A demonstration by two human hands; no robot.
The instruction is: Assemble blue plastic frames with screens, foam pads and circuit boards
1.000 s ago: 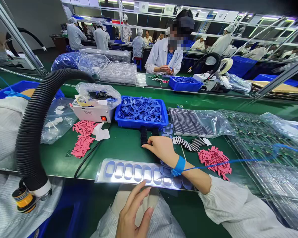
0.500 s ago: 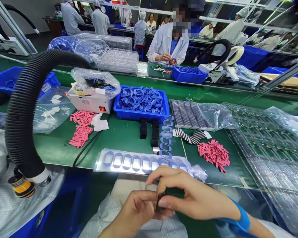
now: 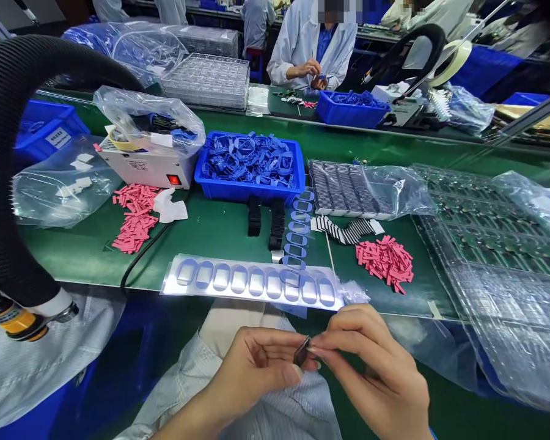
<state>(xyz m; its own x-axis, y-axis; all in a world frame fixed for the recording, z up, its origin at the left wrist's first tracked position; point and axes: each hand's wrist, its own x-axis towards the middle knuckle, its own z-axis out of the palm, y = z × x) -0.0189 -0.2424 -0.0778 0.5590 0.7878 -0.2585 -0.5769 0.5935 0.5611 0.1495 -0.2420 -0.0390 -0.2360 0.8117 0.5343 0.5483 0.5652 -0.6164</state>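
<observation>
Above my lap, just off the table's front edge, my left hand (image 3: pixel 256 366) holds a small dark flat part (image 3: pixel 301 353) between thumb and fingers, tilted on edge. My right hand (image 3: pixel 378 370) is closed in a pinch at the part's upper right edge; whatever lies between those fingertips is too small to make out. Beyond the hands, along the table edge, lies a pale sheet (image 3: pixel 247 288) with a row of blue-rimmed oval stickers. A strip of blue oval frames (image 3: pixel 297 227) runs back from it. To the right are a striped strip (image 3: pixel 348 231) and a pile of pink pieces (image 3: pixel 385 260).
A blue bin (image 3: pixel 250 194) of blue plastic parts stands mid-table, with black stacked strips (image 3: pixel 277 223) before it. Left are another pink pile (image 3: pixel 135 226), a white box (image 3: pixel 142 168) and a black hose (image 3: pixel 0 183). Right lie clear trays (image 3: pixel 508 256). A co-worker (image 3: pixel 309 55) sits opposite.
My view has tilted down, and the table appears higher. My right hand has moved from over the dark part to its right side, pinching at its edge. My left hand still holds the part.
</observation>
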